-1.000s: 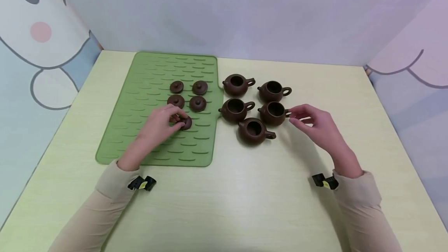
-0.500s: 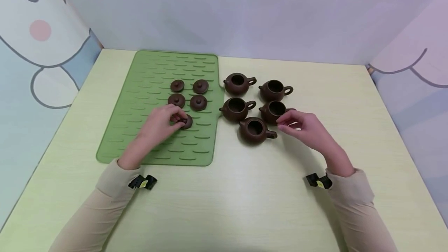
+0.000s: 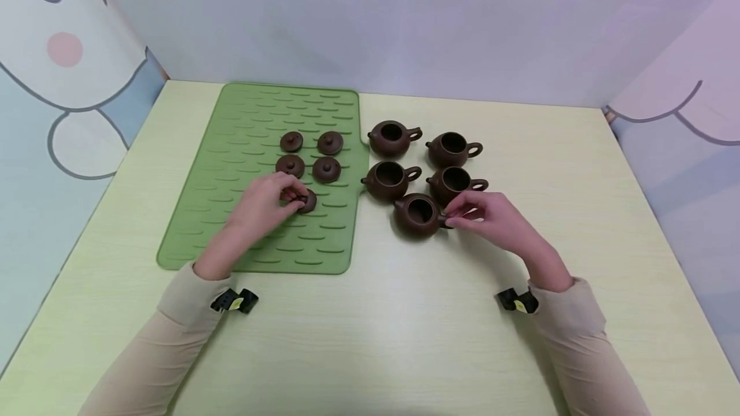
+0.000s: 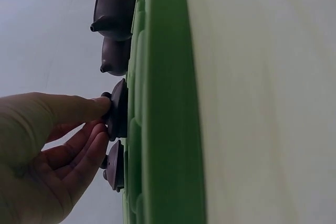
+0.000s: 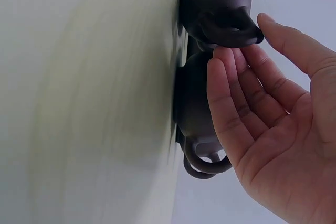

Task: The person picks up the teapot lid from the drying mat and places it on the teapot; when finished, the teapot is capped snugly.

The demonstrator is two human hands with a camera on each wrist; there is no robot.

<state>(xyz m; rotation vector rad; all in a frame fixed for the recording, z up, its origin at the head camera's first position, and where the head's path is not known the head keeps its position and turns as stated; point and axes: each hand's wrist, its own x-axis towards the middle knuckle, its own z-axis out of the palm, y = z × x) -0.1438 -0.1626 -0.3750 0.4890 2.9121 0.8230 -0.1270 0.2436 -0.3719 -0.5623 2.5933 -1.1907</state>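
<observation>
One lid (image 3: 311, 201) is lying on the mat (image 3: 254, 255), nearer its right edge than its left, and the left hand (image 3: 263, 205) is pinching it! Four more lids (image 3: 327, 170) are sitting beyond. Right hand (image 3: 488, 218): fingers are meeting the nearest pot's (image 3: 414, 230) handle, gripping or not I can't tell, while four other pots (image 3: 386, 192) are standing toward the desk's (image 3: 405, 339) far edge.

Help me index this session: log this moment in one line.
left hand: pinches lid on green mat | right hand: at handle of front teapot

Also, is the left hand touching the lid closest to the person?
Touching. The left wrist view shows it: the left hand has its thumb tip right against the lid, with no gap between them.
</observation>
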